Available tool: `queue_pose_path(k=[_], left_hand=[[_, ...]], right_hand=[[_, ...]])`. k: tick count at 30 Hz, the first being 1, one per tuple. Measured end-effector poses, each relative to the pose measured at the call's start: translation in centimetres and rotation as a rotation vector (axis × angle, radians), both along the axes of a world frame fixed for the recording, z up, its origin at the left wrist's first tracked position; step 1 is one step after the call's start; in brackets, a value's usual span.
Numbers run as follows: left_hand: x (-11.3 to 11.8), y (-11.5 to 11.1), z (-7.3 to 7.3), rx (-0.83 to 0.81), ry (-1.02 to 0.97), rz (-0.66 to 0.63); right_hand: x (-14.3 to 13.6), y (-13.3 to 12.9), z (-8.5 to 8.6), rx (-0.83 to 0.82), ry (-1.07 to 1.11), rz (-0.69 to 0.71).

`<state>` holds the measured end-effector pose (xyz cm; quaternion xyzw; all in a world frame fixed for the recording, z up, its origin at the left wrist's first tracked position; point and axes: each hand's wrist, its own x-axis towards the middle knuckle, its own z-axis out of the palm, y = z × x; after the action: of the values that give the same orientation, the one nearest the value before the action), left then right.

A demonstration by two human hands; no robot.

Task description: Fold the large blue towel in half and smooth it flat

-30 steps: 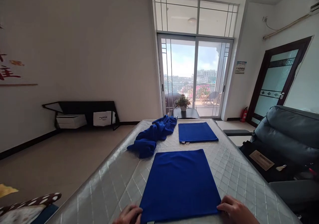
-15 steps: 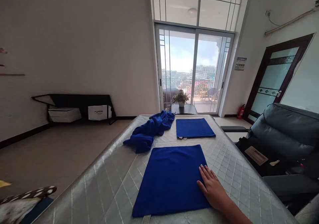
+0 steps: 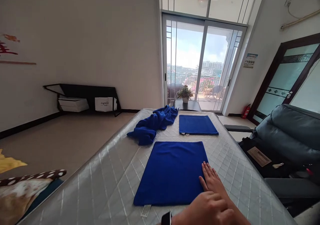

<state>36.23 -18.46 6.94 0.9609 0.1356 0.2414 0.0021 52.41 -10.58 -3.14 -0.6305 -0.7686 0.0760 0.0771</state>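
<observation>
A flat blue square of folded cloth [image 3: 175,171] lies before me, a small white tag [image 3: 146,210] sticking out at its near edge. My right hand [image 3: 212,179] rests flat on the cloth's right edge, fingers stretched out. Crossing in front of my right forearm is my left hand [image 3: 206,209], with a dark watch [image 3: 166,218] on its wrist. Its fingers are curled in, and what they hold, if anything, is hidden. Farther back lie a second folded blue cloth [image 3: 198,125] and, to its left, a crumpled heap of blue cloth [image 3: 153,125].
All the cloths lie on a silvery quilted mattress [image 3: 100,185]. A dark armchair [image 3: 295,135] stands along its right side. Beyond the far end is a small table with a potted plant [image 3: 185,93], before sliding glass doors [image 3: 185,51]. A low black rack [image 3: 87,94] stands by the left wall.
My left hand has come into view from below and crossed over to my right forearm. My right hand stays flat on the cloth's right edge. The whole view has shifted slightly.
</observation>
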Motion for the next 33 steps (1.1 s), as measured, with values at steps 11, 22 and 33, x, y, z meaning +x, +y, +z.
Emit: queue_pose_path(k=[11,22,33], left_hand=[[-1.5,7.5,-9.0,-0.268,0.064,0.532],[-16.3,6.5,-10.9,-0.378,0.233,0.994],[-20.7,3.8,-11.3,-0.482,0.231,1.106]], right_hand=[[-0.4,-0.9,1.0,0.011,-0.003,0.065],[-0.6,-0.9,1.9,-0.049,0.089,-0.011],[-0.8,-0.7,2.0,-0.053,0.056,-0.038]])
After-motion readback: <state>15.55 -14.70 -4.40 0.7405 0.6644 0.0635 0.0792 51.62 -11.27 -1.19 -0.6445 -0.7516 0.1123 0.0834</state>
